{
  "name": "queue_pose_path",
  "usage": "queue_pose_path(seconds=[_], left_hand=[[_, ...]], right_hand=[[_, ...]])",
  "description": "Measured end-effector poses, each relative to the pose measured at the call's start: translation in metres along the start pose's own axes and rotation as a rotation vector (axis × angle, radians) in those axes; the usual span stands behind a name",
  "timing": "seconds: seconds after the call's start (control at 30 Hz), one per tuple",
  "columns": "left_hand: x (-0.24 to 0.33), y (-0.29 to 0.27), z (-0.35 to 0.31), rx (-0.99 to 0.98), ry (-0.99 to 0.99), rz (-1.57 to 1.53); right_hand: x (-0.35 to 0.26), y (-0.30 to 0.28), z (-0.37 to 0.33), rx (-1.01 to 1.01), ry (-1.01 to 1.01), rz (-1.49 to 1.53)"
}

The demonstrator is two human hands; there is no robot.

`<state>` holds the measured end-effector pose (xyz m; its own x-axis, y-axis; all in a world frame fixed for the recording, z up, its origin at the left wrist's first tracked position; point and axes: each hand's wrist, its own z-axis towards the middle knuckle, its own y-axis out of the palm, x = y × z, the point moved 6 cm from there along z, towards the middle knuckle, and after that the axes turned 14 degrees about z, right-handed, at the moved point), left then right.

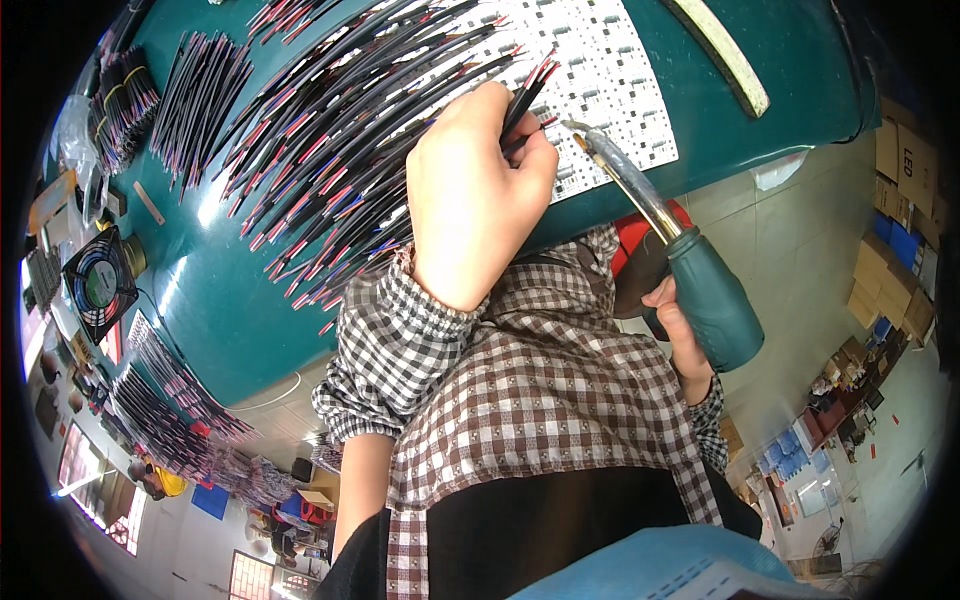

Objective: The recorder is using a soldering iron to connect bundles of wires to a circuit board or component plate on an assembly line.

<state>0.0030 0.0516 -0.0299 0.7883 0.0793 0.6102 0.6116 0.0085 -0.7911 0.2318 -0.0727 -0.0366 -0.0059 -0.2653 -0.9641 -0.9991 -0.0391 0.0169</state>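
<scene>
My left hand [470, 190] is closed around a few short black cables [527, 92] with red and white stripped ends, just above a white circuit board panel [635, 115]. A single wire end pokes out near its fingertips. My right hand [683, 335] grips a soldering gun [712, 300] with a fat green handle. The gun's metal tip points up and left, close to that wire end; whether they touch I cannot tell. Many black cables [350, 130] with red, blue and white wire ends lie in a dense fan across the panel, left of my left hand.
On the green table [230, 330], more cable bundles [200, 105] lie at the far left, beside a small black fan [100, 283]. A curved pale strip [728, 55] rests at the back right. Cardboard boxes [905, 170] are stacked beyond the table's right edge.
</scene>
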Motion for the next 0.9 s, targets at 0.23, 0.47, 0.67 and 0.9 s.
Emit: queue_pose_path(seconds=[0.23,0.47,0.67,0.9], left_hand=[[0.000,0.000,-0.001,-0.002,0.002,-0.017],[0.000,0.000,-0.001,0.000,0.011,-0.004],[-0.002,0.000,-0.001,0.005,-0.032,-0.006],[0.000,-0.001,-0.002,0.059,0.008,0.008]], right_hand=[[-0.027,0.019,0.011,0.008,-0.056,0.083],[-0.027,0.019,0.012,0.033,-0.073,0.090],[-0.031,0.018,0.016,0.026,-0.086,0.087],[-0.028,0.022,0.013,0.015,-0.077,0.121]])
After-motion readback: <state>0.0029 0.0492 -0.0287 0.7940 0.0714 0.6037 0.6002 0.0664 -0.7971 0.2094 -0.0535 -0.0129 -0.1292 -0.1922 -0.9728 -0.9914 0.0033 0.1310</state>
